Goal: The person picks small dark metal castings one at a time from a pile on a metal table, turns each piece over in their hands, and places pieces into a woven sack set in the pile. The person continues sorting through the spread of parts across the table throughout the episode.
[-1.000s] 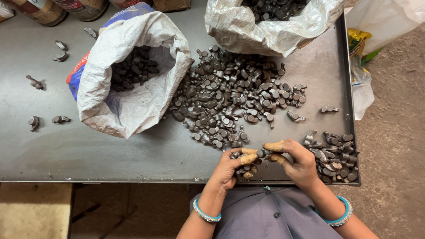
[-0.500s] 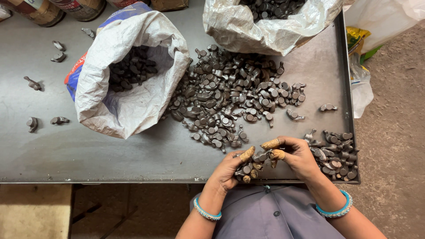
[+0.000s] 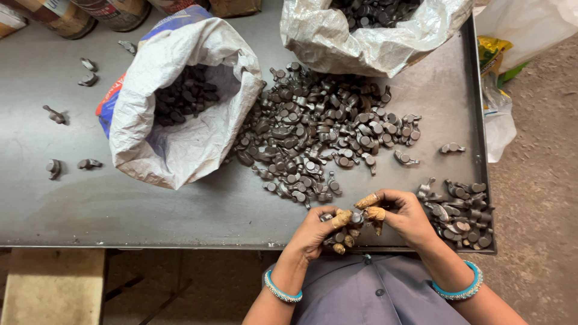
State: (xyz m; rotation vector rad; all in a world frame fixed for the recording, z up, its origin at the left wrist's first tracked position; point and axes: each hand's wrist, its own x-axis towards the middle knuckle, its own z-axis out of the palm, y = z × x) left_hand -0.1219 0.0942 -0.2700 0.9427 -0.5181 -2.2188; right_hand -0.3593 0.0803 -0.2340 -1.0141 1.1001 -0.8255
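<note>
A: Metal parts (image 3: 355, 218), small and dark, pinched between both hands at the near edge of the table (image 3: 180, 210). Left to right: loose strays at far left (image 3: 89, 163), an open white sack (image 3: 180, 129) with more inside, the big heap (image 3: 325, 135) mid-table, a second sack (image 3: 373, 30) behind it, a smaller pile (image 3: 460, 210) at the right edge.

B: Grip?

A: Left hand (image 3: 313, 232) curled shut around several pieces. Right hand (image 3: 403, 213) has its wrapped fingertips (image 3: 367, 201) closed on one piece, touching the left.

B: Handling?

A: Judging by looks: solid, stiff, heavy for their size, not fragile. Surface seems dull, maybe oily, so possibly slippery. Best taken across the round knob end or the short stem.

B: Appearance?

A: Grey-black, lumpy, a rounded head with a stubby arm.
</note>
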